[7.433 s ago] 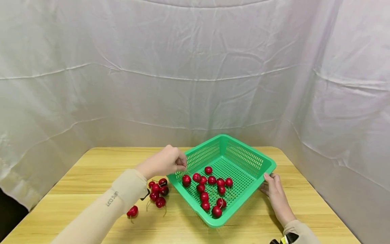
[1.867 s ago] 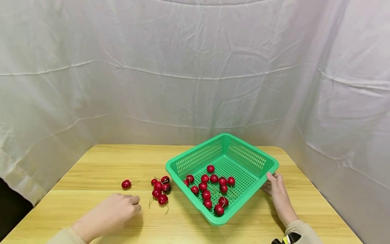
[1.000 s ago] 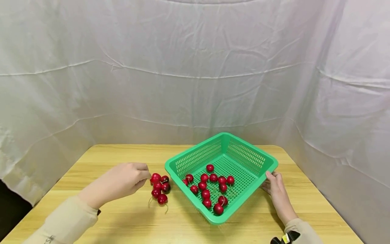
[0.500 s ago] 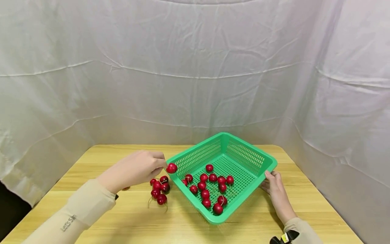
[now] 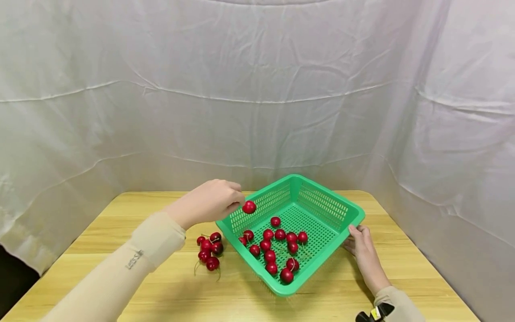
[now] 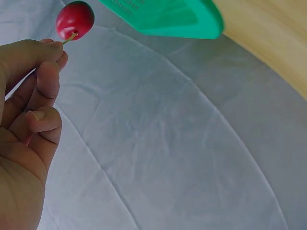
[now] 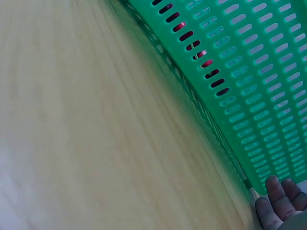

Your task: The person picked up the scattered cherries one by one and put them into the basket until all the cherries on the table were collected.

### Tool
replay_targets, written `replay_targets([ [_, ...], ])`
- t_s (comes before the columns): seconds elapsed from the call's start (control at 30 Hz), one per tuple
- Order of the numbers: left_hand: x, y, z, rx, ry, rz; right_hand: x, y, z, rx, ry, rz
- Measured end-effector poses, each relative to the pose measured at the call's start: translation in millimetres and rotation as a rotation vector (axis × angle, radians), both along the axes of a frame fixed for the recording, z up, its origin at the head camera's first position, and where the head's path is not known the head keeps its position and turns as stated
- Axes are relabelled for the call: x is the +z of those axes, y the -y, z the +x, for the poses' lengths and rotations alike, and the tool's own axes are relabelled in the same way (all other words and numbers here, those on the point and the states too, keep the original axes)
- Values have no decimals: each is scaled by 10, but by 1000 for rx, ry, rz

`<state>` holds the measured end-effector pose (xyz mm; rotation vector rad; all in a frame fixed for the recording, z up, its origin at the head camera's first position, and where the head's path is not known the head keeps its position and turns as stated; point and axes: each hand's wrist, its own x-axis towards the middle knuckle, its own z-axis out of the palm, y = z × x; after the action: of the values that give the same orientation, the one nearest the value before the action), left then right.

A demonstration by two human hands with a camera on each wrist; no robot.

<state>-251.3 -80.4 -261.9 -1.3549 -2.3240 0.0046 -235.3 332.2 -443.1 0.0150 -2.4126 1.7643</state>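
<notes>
My left hand (image 5: 211,201) pinches a red cherry (image 5: 249,207) by its stem, fingertips together; the cherry hangs over the left rim of a green perforated plastic basket (image 5: 318,228). In the left wrist view the short stem runs from the fingertips to the cherry (image 6: 75,20). My right hand (image 5: 366,252) grips the basket at its right side, thumb on the rim, fingers behind the outer wall. In the right wrist view its fingers (image 7: 278,196) lie against the wall. Several cherries (image 5: 280,234) lie inside, mostly toward the left and near side.
A small cluster of cherries (image 5: 206,245), some with stems, lies on the wooden table (image 5: 322,304) just left of the basket. White cloth (image 5: 257,134) hangs behind and at both sides. The left forearm covers part of the table's left half.
My left hand has lifted a cherry by its stem and carried it right and upward, from beside the cluster to over the basket. The right hand and basket have stayed in place.
</notes>
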Motion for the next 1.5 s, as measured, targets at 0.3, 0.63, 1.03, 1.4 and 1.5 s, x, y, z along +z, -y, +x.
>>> replay_targets([
  [0.3, 30, -407, -318, 4, 73, -56, 10, 10, 11, 11, -7, -23],
  [0.63, -56, -924, -583, 38, 161, -133, 2, -27, 14, 6, -11, -10],
  [1.03, -187, -1410, -755, 121, 152, -289, -9, 4, 30, 2, -4, -19],
  [1.4, -346, -1589, -743, 157, 172, -417, -27, 72, 10, -3, -13, -44],
  [1.5, -378, -1614, -731, 161, 179, -421, -38, 69, 2, 1, -14, -30],
])
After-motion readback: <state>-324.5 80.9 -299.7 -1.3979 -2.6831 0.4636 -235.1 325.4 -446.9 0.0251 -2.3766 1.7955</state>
